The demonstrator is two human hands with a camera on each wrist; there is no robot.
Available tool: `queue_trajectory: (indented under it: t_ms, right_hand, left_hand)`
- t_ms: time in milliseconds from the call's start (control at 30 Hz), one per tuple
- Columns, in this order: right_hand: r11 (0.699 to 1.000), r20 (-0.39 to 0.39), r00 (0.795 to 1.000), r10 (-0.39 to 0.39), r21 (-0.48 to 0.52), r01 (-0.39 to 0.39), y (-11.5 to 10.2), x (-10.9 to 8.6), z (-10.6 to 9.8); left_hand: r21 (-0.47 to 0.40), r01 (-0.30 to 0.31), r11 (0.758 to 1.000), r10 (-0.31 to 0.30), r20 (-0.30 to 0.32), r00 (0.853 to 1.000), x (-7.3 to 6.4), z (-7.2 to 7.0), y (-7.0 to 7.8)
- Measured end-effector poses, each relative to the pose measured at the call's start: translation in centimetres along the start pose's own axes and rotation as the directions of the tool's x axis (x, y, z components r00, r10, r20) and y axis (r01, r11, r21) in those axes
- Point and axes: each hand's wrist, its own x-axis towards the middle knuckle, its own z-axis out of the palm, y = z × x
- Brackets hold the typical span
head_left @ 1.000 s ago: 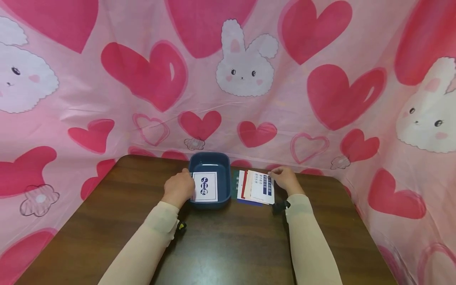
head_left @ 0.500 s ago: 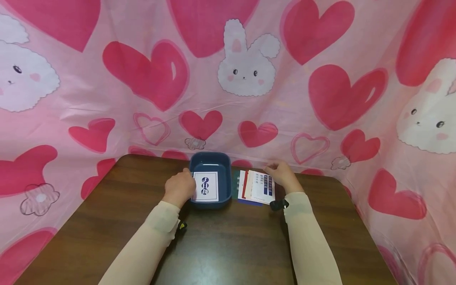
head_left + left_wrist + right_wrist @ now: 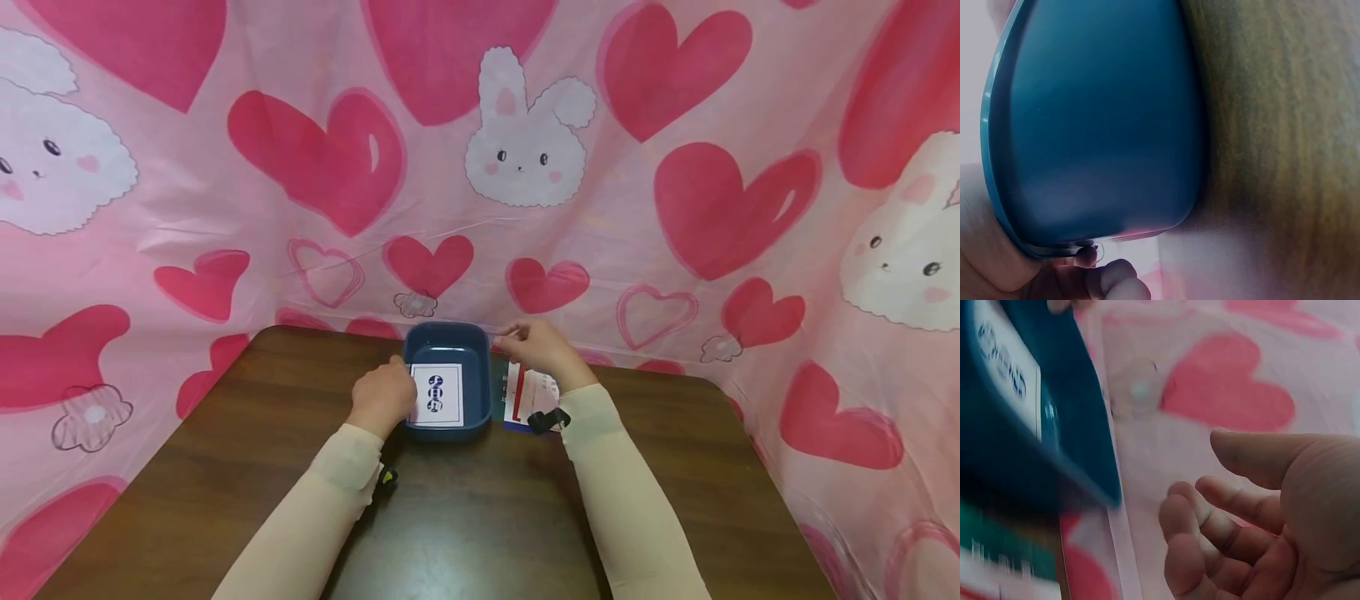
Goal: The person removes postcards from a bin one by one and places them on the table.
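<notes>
A dark blue plastic basin (image 3: 475, 379) stands on the table, with a white card (image 3: 446, 410) printed with a dark blue design inside it. My left hand (image 3: 384, 395) grips the basin's left rim; in the left wrist view its fingers (image 3: 1116, 278) curl against the outer wall. Just past the basin's right rim, my right hand (image 3: 546, 346) hovers, empty, with thumb and fingers apart and loosely bent in the right wrist view. Below it lies a fanned stack of cards (image 3: 542, 385), white, red and green, partly hidden by the hand and wrist.
The brown wooden table (image 3: 480, 517) ends at the back against a pink cloth (image 3: 330, 167) with hearts and rabbits. A black wrist camera (image 3: 550, 420) on the right wrist hangs over the stack's near edge.
My right hand has left the right side of the card stack and moved left to the basin's right rim. The left hand has kept its grip on the rim.
</notes>
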Motion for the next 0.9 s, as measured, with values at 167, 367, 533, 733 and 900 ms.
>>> queue_trajectory:
  t_ms: [167, 367, 533, 733, 900]
  right_hand:
    - [0.999, 0.085, 0.996, 0.021, 0.028, -0.024, -3.7, 2.1, 1.8]
    - [0.993, 0.083, 0.992, 0.093, -0.080, -0.087, -6.7, 4.7, 5.0]
    - [0.951, 0.037, 0.982, 0.183, -0.258, -0.167, -7.5, 5.8, 7.9]
    - [0.902, 0.047, 0.971, 0.233, -0.384, -0.198, -7.1, 6.5, 10.1]
    - [0.846, 0.084, 0.972, 0.219, -0.513, -0.146, -6.0, 7.3, 11.2]
  left_hand:
    - [0.003, -0.004, 1.000, 0.004, -0.004, 1.000, 0.1, 0.0, 0.1]
    - [0.005, 0.010, 1.000, -0.010, 0.006, 1.000, 0.2, -0.2, 0.1]
    - [0.008, 0.006, 1.000, -0.007, 0.020, 1.000, 0.2, -0.2, 0.1]
    - [0.007, 0.013, 1.000, -0.013, 0.009, 1.000, 0.2, 0.0, 0.1]
    - [0.012, 0.007, 1.000, -0.007, 0.002, 1.000, 0.2, 0.0, -0.1]
